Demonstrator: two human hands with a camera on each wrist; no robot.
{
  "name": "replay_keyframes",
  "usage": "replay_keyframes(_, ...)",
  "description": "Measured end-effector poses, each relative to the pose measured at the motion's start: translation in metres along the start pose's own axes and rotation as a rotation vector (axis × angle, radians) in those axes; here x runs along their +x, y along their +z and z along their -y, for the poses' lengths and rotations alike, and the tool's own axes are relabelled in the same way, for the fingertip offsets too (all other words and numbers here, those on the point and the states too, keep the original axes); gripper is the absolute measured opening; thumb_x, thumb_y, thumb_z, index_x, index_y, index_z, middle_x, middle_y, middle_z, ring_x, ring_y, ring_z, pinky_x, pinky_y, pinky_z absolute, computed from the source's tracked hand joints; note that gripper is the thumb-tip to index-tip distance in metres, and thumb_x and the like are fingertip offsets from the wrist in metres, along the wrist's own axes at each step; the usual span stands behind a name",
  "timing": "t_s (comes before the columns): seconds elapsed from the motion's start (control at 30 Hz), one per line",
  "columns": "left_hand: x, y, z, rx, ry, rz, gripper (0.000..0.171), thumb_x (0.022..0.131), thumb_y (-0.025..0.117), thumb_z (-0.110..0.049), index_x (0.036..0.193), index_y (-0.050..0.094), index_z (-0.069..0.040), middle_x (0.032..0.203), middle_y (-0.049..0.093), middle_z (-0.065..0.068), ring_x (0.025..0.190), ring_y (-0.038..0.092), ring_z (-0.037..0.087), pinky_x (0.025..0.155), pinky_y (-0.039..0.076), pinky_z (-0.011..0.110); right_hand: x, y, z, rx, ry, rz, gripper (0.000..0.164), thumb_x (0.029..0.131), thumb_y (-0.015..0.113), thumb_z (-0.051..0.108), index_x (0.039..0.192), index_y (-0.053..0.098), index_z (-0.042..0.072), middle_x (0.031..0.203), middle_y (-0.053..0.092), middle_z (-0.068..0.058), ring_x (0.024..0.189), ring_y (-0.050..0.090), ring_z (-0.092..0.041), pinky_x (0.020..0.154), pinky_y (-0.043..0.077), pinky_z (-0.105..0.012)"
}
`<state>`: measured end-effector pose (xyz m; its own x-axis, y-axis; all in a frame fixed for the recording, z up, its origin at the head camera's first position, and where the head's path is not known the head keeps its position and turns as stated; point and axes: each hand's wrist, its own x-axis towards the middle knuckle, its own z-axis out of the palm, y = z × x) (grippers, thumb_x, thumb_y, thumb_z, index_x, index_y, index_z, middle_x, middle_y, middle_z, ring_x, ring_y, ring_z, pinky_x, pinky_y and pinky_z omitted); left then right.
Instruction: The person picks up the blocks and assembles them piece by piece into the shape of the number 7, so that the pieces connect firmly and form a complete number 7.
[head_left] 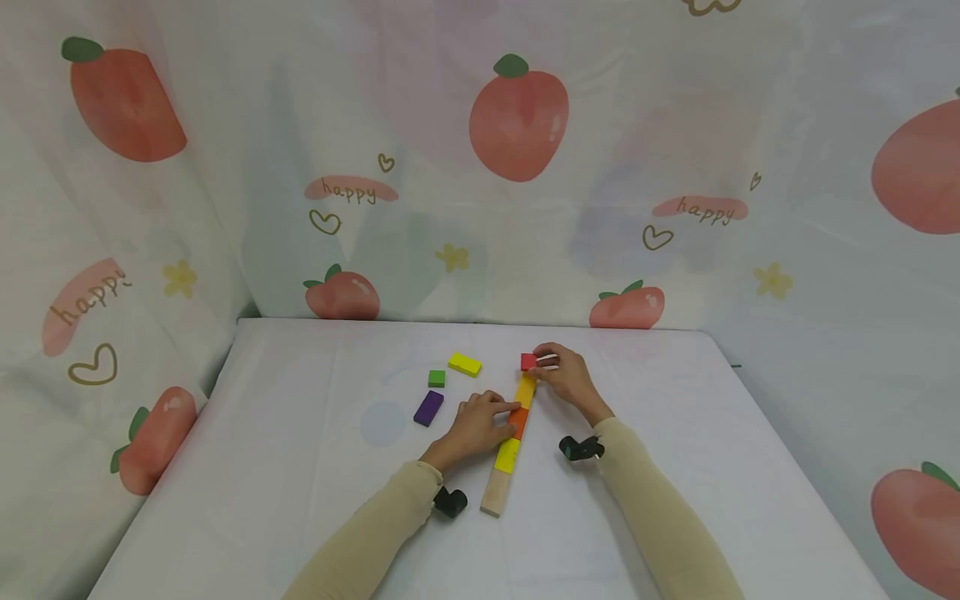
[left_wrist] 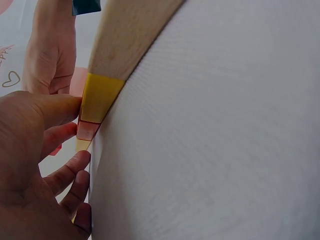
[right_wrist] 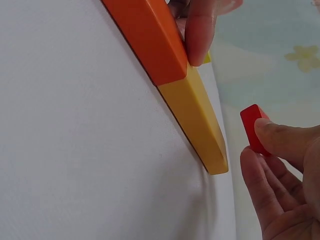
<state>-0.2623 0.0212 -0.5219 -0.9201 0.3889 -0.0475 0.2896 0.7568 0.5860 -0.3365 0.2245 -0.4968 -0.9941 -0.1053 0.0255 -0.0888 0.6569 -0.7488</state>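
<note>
A row of wooden blocks runs away from the person: a plain wood block (head_left: pixel 496 493) nearest, then a yellow block (head_left: pixel 507 456), an orange block (head_left: pixel 517 424) and a yellow-orange block (head_left: pixel 526 388). My left hand (head_left: pixel 471 425) touches the row's left side around the orange block, thumb and index finger extended. Between thumb and fingers, my right hand (head_left: pixel 567 377) pinches a small red block (right_wrist: pixel 250 129). In the right wrist view, that red block is apart from the far end of the yellow-orange block (right_wrist: pixel 194 122).
Left of the row lie a purple block (head_left: pixel 429 408), a small green block (head_left: pixel 437 378) and another yellow block (head_left: pixel 465 364). A white cloth covers the table (head_left: pixel 300 500). Behind it hangs a fruit-printed curtain (head_left: pixel 420 108). Each wrist carries a black camera mount (head_left: pixel 577 448).
</note>
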Motion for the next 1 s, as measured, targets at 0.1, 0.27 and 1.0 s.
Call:
replay_keyframes(0.1,0.000,0.000,0.000,-0.002,-0.002,0.002,0.043,0.094,0.064,-0.038,0.136,0.059,-0.034,0.130,0.056,0.001,0.118,0.046,0.022,0.102,0.036,0.040,0.000,-0.002,-0.002,-0.005,0.000,-0.008,0.039,0.090,0.072,0.019,0.125,0.058,0.009,0.129,0.061,-0.013,0.116,0.062,-0.032,0.097,0.052,-0.045)
replay_keyframes(0.27,0.000,0.001,0.001,0.000,-0.005,0.003,0.043,0.094,0.064,-0.038,0.136,0.059,-0.034,0.131,0.056,0.001,0.118,0.046,0.022,0.102,0.036,0.040,0.002,-0.002,-0.007,-0.001,0.006,-0.019,0.039,0.091,0.071,0.018,0.126,0.058,0.008,0.130,0.060,-0.014,0.117,0.061,-0.033,0.099,0.051,-0.046)
replay_keyframes(1.0,0.000,0.000,0.000,0.022,0.004,0.007,0.043,0.094,0.064,-0.039,0.137,0.058,-0.035,0.130,0.056,0.001,0.116,0.048,0.022,0.103,0.036,0.040,0.011,0.003,-0.022,0.032,0.042,-0.069,0.042,0.093,0.068,0.015,0.132,0.057,0.008,0.130,0.060,-0.017,0.119,0.058,-0.034,0.101,0.050,-0.045)
